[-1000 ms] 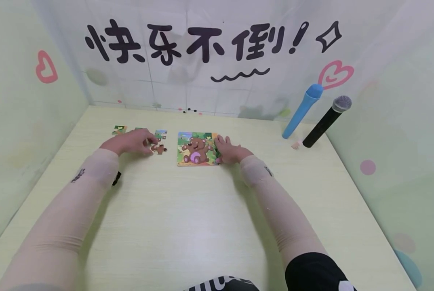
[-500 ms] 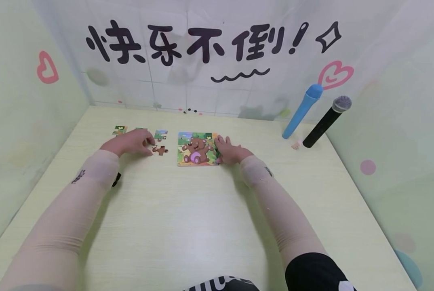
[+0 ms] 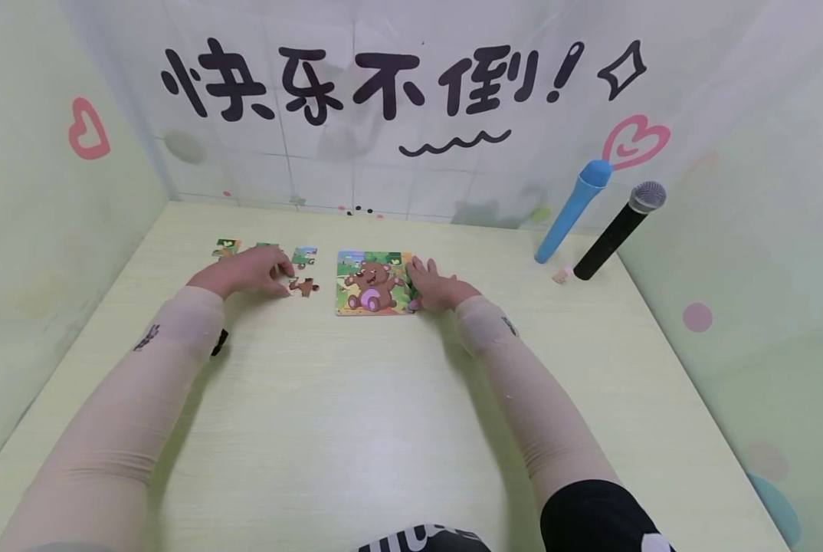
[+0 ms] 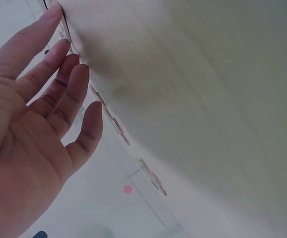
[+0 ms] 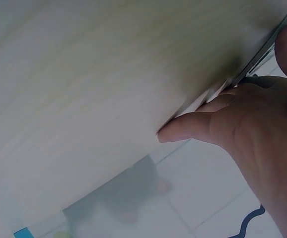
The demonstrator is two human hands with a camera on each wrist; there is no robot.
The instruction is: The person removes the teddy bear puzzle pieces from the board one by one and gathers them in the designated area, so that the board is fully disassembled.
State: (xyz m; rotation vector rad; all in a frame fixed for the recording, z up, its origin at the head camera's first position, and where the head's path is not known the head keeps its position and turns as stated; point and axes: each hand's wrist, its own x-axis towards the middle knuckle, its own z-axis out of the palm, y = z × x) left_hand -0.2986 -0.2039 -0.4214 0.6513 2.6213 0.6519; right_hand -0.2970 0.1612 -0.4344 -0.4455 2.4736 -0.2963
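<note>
On the table lies a square bear puzzle point(image 3: 373, 285), its picture upright to the head view. My right hand point(image 3: 435, 287) rests at its right edge with the fingers spread; the thumb is by the lower right corner. Further left, my left hand point(image 3: 249, 270) hovers low over the table, fingers loosely bent, its tips close beside a loose brown puzzle piece point(image 3: 305, 287). Whether they touch it is hard to tell. In the left wrist view the fingers of the left hand point(image 4: 39, 129) stand apart with nothing plainly held.
Behind the left hand lie more loose puzzle pieces: one at the left point(image 3: 227, 247), a partly covered piece point(image 3: 268, 245) and a blue-green piece point(image 3: 305, 256). At the right stand a blue microphone point(image 3: 572, 215) and a black microphone point(image 3: 611, 241), with a small pinkish item point(image 3: 561, 275) between.
The brown puzzle piece beside my left fingertips has shifted slightly right and towards me, and the left hand has drawn back a little from it. My right hand stays still.
</note>
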